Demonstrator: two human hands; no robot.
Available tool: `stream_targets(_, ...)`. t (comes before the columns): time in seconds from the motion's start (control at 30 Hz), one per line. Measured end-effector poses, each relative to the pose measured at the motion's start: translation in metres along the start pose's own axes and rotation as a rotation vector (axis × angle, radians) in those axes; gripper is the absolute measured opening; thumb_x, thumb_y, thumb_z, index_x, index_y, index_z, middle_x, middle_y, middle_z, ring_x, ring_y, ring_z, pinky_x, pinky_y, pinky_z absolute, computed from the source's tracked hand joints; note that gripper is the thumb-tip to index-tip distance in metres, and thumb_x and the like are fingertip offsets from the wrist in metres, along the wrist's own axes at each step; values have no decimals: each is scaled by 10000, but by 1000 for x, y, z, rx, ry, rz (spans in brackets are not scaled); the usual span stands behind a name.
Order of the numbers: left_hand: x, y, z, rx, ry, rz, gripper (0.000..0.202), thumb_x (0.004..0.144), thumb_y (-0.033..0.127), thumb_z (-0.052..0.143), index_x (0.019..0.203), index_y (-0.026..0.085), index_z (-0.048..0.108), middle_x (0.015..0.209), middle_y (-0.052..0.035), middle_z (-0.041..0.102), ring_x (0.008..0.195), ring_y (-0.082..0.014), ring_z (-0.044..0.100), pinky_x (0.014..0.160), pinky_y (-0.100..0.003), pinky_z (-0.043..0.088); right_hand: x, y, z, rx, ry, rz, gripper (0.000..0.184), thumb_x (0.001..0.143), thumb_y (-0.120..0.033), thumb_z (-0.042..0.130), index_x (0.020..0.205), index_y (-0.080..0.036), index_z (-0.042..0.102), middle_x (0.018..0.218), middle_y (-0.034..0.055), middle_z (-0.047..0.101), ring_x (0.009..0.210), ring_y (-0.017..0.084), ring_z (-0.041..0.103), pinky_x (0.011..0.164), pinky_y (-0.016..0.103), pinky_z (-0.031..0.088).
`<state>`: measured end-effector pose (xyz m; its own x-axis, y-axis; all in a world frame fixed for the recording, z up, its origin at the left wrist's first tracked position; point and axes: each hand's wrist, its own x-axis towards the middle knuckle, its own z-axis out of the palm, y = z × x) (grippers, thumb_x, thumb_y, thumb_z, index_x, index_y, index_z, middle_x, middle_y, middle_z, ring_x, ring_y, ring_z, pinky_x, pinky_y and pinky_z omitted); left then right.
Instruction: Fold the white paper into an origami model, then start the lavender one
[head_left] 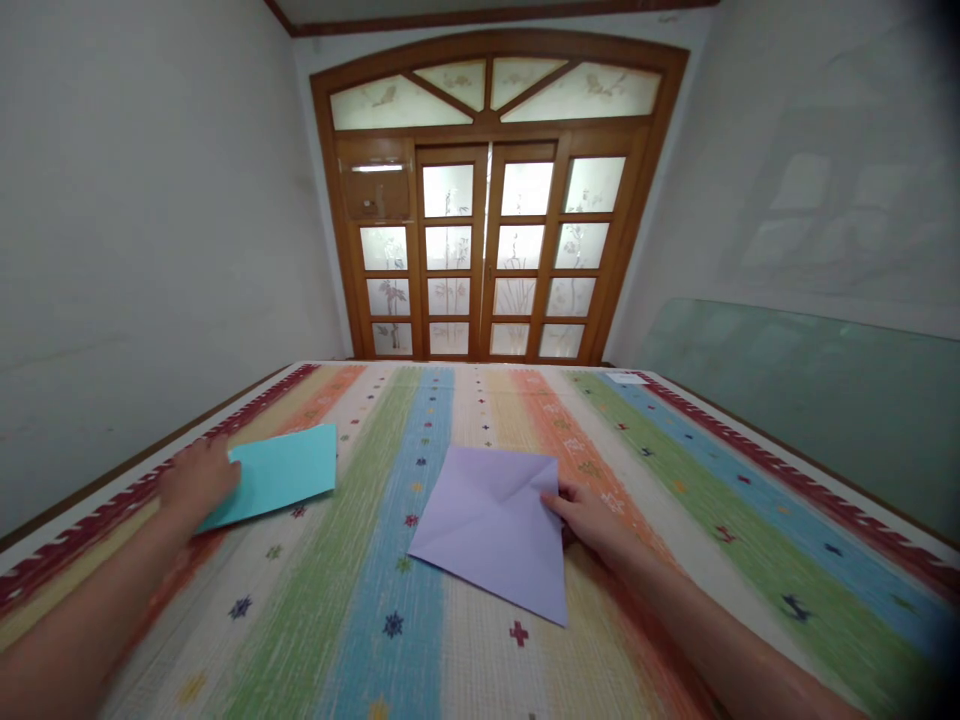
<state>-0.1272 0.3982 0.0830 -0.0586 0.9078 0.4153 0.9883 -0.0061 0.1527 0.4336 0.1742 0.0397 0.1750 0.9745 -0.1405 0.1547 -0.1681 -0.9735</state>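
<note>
A lilac square sheet of paper (pixel 491 525) with fold creases lies flat on the striped cloth (pixel 390 600). My right hand (pixel 592 520) touches its right edge, thumb on top and fingers pinched on the paper. A turquoise sheet (pixel 281 475) lies further left. My left hand (pixel 196 478) rests on its left end, fingers curled over the edge and gripping it.
The multicoloured striped cloth covers the whole surface out to dark red borders. A small white label (pixel 626 378) lies at the far right end. A glass panel (pixel 810 390) leans on the right wall. Wooden glazed doors (pixel 487 250) stand beyond.
</note>
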Motion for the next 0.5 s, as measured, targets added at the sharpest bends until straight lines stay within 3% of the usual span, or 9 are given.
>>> stream_targets(0.07,-10,37,5,-70,-36,129,480,827,350,514,1242,114,555,1282,-155,596,1209,-333,520,1019,-434,403,0,-11,-2,87,-7,25,262,803,-379,637,1001,-207,637,930,75,692,696,174,647,542,254,509)
stream_targets(0.1,-18,60,6,-136,-79,194,475,858,393,475,1254,144,557,1259,-122,618,1174,-284,560,1000,-373,430,-1,-17,-3,135,-15,17,265,806,-377,647,1015,-215,639,962,72,690,734,172,647,576,255,518)
stream_targets(0.2,-52,137,4,-700,-352,304,599,850,517,507,1330,159,502,1213,-132,641,1121,-271,604,924,-362,482,-5,-32,-2,250,-48,-39,291,816,-389,667,1047,-214,644,989,73,684,766,168,636,631,281,533)
stream_targets(0.3,-90,199,-5,-1065,-649,226,772,795,547,607,1422,159,379,1277,-178,597,1127,-277,606,861,-357,500,-9,-35,8,318,-51,-68,306,816,-394,684,1054,-206,645,966,67,679,761,166,631,640,289,537)
stream_targets(0.4,-110,231,-13,-1170,-916,154,742,781,512,647,1407,217,381,1126,-123,673,952,-247,665,676,-294,491,-13,-30,19,348,-65,-83,330,820,-399,687,1085,-211,635,957,61,671,753,162,633,626,276,535)
stream_targets(0.5,-102,229,-12,-1234,-910,106,667,733,424,698,1318,202,468,963,-87,701,760,-212,674,598,-266,463,-15,-23,23,372,-46,-77,479,828,-414,676,1261,-265,533,1028,71,659,803,187,653,635,298,550)
